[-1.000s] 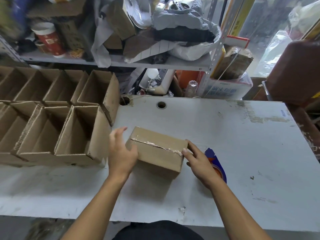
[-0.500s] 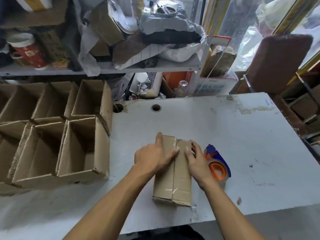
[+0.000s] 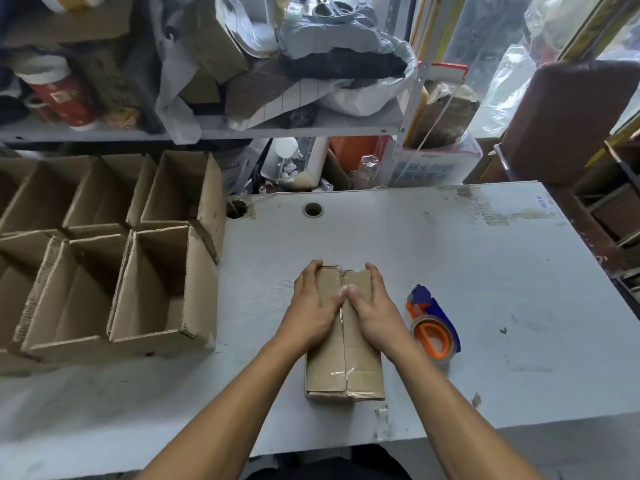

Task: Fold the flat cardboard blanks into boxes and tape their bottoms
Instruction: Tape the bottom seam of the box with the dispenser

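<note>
The box [image 3: 344,336] lies bottom-up on the tabletop [image 3: 450,258], near its front edge, with a strip of clear tape running down the centre seam. Both hands press on the box's far half: the left hand [image 3: 313,306] on the left flap, the right hand [image 3: 372,308] on the right flap, thumbs meeting on the seam. The fingers [image 3: 306,273] of each hand lie mostly straight, bending only over the box's far corners; they pinch nothing and carry nothing.

Likely risks: the tape looks wrinkled at the box's near end, so it may lift there if it is not rubbed flat. Uneven pressing could let the flaps gape and the seam set crooked. The tape gun [image 3: 433,327], orange and blue, sits just right of the box, close enough that the right forearm might knock it.

Finished open boxes [image 3: 152,289] stand in rows well left of the box.

Blue print shows on a white carton [image 3: 434,166] beyond the tabletop, and a red cup [image 3: 59,95] carries a label, but none of it can be read
</note>
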